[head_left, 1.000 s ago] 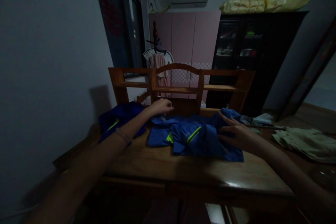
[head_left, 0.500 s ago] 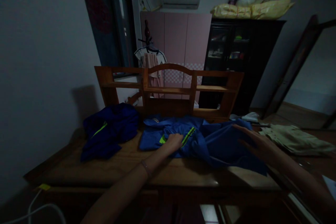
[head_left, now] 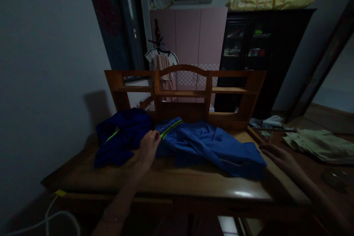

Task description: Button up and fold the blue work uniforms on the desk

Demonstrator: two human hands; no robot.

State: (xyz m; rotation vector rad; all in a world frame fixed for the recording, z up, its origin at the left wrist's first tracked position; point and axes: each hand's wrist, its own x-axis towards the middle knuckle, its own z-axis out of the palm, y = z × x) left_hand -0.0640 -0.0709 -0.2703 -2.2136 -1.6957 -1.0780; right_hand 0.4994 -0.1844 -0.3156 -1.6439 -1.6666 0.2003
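Note:
A blue jacket (head_left: 199,142) with a yellow-green stripe lies loosely folded and creased across the wooden desk (head_left: 193,184). My left hand (head_left: 148,146) is closed on its left edge, close to the stripe; the fingertips are partly hidden. At the jacket's right end is my right hand (head_left: 279,158), fingers stretched out and apart from the cloth, holding nothing. A darker blue garment (head_left: 124,132) with a similar stripe sits crumpled at the left, beside my left hand.
A wooden shelf rack (head_left: 182,96) stands along the desk's back edge. To the right lie pale green cloth (head_left: 318,145) and a glass item (head_left: 336,177). A white cable (head_left: 63,214) hangs by the front left corner. A wall (head_left: 49,99) borders the left side.
My left hand has moved left from the jacket's middle to its left edge. The right end, raised by my right hand before, now lies flatter on the desk, and that hand has let go.

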